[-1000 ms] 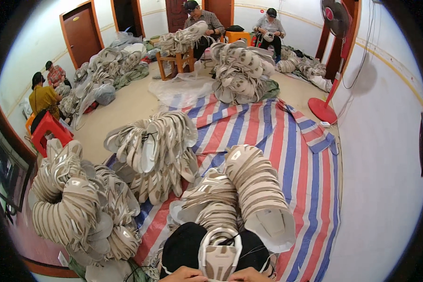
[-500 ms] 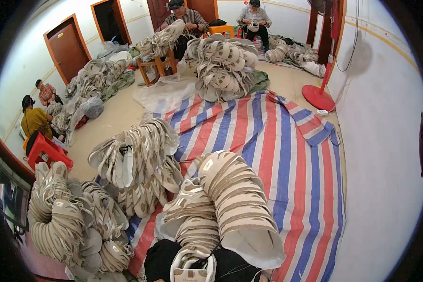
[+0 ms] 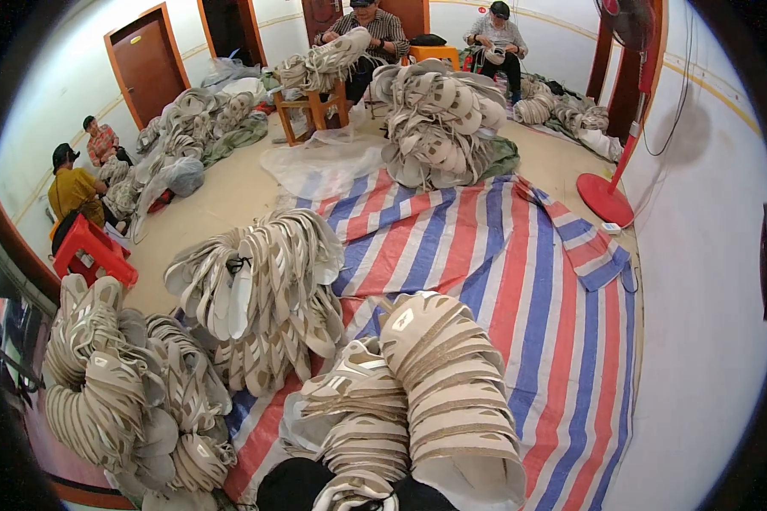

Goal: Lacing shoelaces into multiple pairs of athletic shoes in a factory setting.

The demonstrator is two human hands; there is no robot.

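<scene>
Neither of my hands is in view. A shoe upper [image 3: 354, 491], beige and white, shows at the lower edge between two black cloth-covered shapes [image 3: 294, 485]; whether a hand holds it is hidden. Just beyond it, a row of nested beige shoe uppers [image 3: 358, 396] lies on the striped sheet. Beside that row on the right, a longer curved stack of nested uppers [image 3: 456, 383] has its open end toward me. Farther left, a big bundle of uppers [image 3: 260, 277] is tied with a black cord. More bundled uppers [image 3: 102, 383] are heaped at the near left.
A red, white and blue striped sheet [image 3: 537, 358] covers the floor. Beyond it stand a tall heap of uppers [image 3: 443, 128], a wooden stool [image 3: 311, 115] and a red-based fan [image 3: 605, 198]. Several people sit farther off, one near a red stool [image 3: 98, 251]. A white wall bounds the right.
The whole view has shifted, so the room's things appear farther right and mostly lower. Less of the shoe upper at the lower edge shows. The stacks keep their arrangement.
</scene>
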